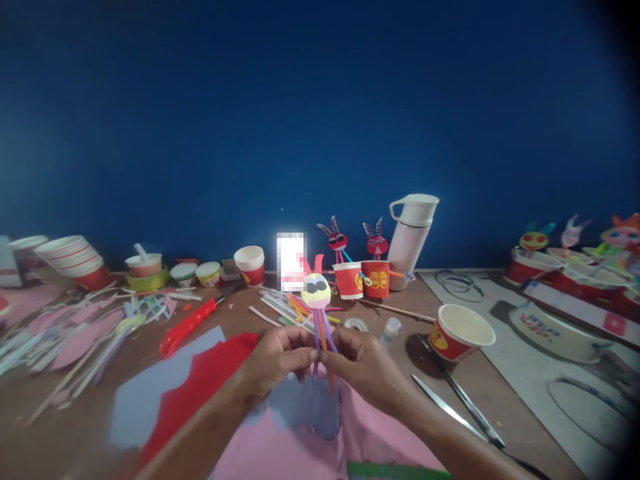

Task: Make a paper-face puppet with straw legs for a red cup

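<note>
A paper puppet (pixel 316 291) with a round yellow head, dark eye shapes and red ears stands upright between my hands. Purple and orange paper strips (pixel 323 333) hang down from its head. My left hand (pixel 283 357) pinches the strips from the left, thumb against fingertips. From the other side, my right hand (pixel 363 360) pinches the same strips, its thumb close to the left one. The strips' lower ends show just below the fingers. Under the hands lie pink paper (pixel 295 447) and grey-blue paper (pixel 305 403).
Left are a red-handled tool (pixel 187 327), red paper (pixel 200 380) and loose paper strips (pixel 65 340). Behind stand two red cups (pixel 376 279) with rabbit puppets and a white flask (pixel 410 240). Right are a paper bowl (pixel 463 333), scissors (pixel 463 390) and a tray of finished puppets (pixel 565 313).
</note>
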{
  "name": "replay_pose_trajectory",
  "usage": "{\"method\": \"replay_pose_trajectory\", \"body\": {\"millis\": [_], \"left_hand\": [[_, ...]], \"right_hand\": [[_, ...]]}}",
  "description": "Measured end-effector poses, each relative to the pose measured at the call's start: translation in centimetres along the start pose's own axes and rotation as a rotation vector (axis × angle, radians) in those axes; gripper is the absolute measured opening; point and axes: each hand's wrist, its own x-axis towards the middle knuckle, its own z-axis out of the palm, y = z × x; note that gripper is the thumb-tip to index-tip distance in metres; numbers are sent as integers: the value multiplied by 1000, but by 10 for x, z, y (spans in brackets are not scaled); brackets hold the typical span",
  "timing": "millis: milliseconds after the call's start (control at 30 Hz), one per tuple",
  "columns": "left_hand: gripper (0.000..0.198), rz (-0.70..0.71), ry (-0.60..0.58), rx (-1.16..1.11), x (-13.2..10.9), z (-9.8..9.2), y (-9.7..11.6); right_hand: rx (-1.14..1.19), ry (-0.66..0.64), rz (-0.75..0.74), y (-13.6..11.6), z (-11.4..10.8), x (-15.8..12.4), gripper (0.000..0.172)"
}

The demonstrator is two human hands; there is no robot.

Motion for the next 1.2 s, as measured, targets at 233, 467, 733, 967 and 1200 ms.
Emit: {"method": "replay_pose_trajectory", "body": {"millis": [233,467,733,967,1200], "left_hand": [[18,22,-10,35,-2,1,2],[20,31,-20,27,0,1,-1],[25,1,-24,-7,1,-4,-6],[28,22,83,-81,5,-7,-10],[27,48,171,-88,7,-8,-14]], "right_hand": [[-19,-3,10,-4,0,-3,21],[-38,-3,26,-8,1,-4,23],[-71,4,8,2,1,-1,18],[-95,-33,-11,12,9,1,14],[-111,-58,-30,15,14,0,16]]}}
